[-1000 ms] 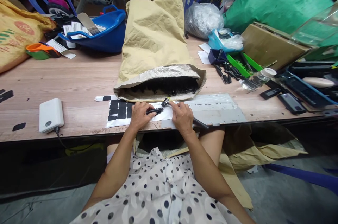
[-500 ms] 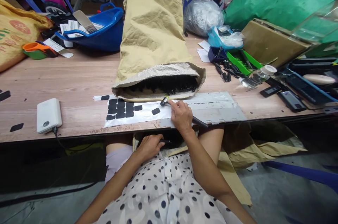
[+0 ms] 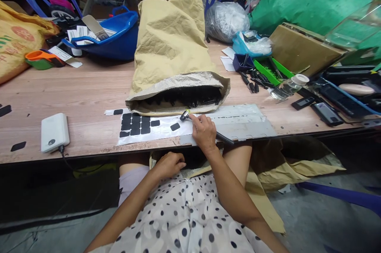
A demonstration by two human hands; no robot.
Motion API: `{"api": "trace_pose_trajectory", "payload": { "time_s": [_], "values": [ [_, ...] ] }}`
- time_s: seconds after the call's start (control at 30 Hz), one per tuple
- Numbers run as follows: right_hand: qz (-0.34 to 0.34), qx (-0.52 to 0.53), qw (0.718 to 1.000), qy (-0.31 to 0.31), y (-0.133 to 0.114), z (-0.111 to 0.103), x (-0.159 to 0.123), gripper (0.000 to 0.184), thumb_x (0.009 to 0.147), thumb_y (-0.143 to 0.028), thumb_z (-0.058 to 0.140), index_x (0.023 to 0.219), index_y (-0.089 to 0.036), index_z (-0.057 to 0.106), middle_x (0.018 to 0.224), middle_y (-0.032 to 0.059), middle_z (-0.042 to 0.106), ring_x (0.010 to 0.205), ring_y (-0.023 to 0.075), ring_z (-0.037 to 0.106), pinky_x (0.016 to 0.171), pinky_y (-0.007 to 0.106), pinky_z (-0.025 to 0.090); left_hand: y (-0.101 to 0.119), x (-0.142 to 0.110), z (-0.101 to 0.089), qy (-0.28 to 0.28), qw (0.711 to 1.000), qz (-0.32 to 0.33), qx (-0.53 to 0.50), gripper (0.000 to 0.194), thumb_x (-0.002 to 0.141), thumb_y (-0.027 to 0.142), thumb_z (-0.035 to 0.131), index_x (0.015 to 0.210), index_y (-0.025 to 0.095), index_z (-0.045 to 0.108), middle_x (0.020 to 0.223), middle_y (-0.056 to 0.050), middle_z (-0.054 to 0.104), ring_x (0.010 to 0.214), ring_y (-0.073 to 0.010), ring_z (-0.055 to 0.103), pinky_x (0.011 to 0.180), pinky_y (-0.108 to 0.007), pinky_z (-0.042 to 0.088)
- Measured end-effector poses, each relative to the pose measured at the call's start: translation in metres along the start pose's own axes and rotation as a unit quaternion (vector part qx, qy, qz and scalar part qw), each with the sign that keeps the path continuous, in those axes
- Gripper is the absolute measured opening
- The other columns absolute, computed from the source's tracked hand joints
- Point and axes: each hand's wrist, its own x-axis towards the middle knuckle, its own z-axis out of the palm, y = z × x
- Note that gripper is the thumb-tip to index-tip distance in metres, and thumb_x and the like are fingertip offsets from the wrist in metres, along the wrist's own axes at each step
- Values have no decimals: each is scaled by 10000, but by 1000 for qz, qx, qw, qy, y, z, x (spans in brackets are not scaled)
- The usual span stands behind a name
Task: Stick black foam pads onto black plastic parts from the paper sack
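Observation:
My right hand rests on the table edge, closed round a black-handled tool whose small metal head lies on a white backing sheet. The sheet carries several black adhesive pads and one loose pad. My left hand is down in my lap below the table edge with its fingers curled; what it holds, if anything, is hidden. Just behind the sheet lies a tan paper sack on its side, with black parts in its open mouth.
A grey metal plate lies right of my right hand. A white power bank sits at the left, a blue tub behind it. A water bottle, a green tray, phones and a cardboard box crowd the right.
My left hand left the sheet with a thin black part and dropped below the table edge into my lap; the part no longer shows. One pad now lies loose on the sheet. The right hand stayed put.

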Motion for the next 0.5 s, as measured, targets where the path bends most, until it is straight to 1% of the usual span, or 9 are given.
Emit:
{"api": "trace_pose_trajectory", "payload": {
  "time_s": [0.07, 0.1, 0.17, 0.2, 0.23, 0.3, 0.33, 0.4, 0.5],
  "values": [
    [0, 0, 1000, -3, 0, 0, 0, 375, 950, -152, 508, 1243, -283, 702, 926, 69, 580, 852, 212, 425, 711, 314, 277, 11, -3, -19, -6, 991, 62, -114, 201, 881, 355, 613, 852, 181, 709, 743, -31, 719, 654, -168, 654, 632, -263, 491],
    [0, 0, 1000, -5, 0, 0, 0, 379, 945, -147, 508, 1244, -281, 701, 926, 69, 580, 853, 212, 425, 712, 314, 277, 15, -1, -30, 6, 980, 82, -179, 239, 873, 406, 630, 826, 180, 690, 684, -7, 686, 560, -132, 596, 563, -237, 456],
    [1, 0, 1000, -9, 0, 0, 0, 392, 934, -137, 510, 1247, -279, 698, 926, 69, 580, 855, 212, 425, 714, 314, 278, 23, 9, -55, 74, 945, 99, -302, 322, 828, 500, 693, 850, 181, 660, 629, 24, 634, 454, -85, 496, 470, -206, 384],
    [2, 1, 1000, -11, 0, 0, 0, 400, 928, -131, 512, 1250, -280, 697, 927, 69, 579, 856, 212, 425, 714, 314, 280, 26, 19, -68, 126, 917, 100, -364, 372, 796, 536, 731, 885, 185, 645, 616, 34, 615, 434, -75, 473, 446, -198, 360],
    [2, 2, 1000, -13, 0, 0, 0, 408, 924, -125, 512, 1253, -283, 695, 929, 69, 578, 857, 212, 426, 714, 314, 282, 28, 30, -81, 181, 880, 97, -429, 420, 781, 565, 749, 931, 191, 629, 632, 36, 610, 436, -71, 471, 435, -192, 347],
    [2, 4, 1000, -13, 0, -1, 0, 417, 924, -118, 508, 1256, -289, 694, 928, 67, 579, 854, 210, 430, 712, 313, 286, 29, 55, -107, 270, 782, 75, -557, 492, 782, 648, 723, 928, 198, 589, 655, 26, 595, 456, -74, 484, 429, -192, 350],
    [1, 5, 1000, -13, 0, -1, 1, 418, 926, -117, 505, 1256, -291, 694, 926, 67, 580, 852, 209, 432, 711, 312, 287, 28, 67, -118, 289, 743, 64, -601, 512, 782, 682, 705, 900, 201, 575, 665, 18, 589, 485, -84, 511, 447, -197, 380],
    [0, 4, 1000, -16, 0, -1, 1, 414, 930, -117, 502, 1253, -292, 695, 924, 66, 580, 849, 209, 435, 712, 311, 291, 26, 87, -139, 327, 695, 61, -638, 517, 771, 700, 702, 859, 208, 570, 681, 9, 588, 530, -101, 550, 480, -210, 422],
    [-1, 1, 1000, -21, -1, -2, 1, 408, 930, -123, 508, 1252, -293, 693, 927, 66, 577, 850, 208, 434, 722, 309, 299, 20, 99, -165, 393, 679, 112, -610, 442, 723, 594, 780, 838, 201, 614, 729, -1, 627, 593, -116, 590, 506, -215, 428]
  ]
}}
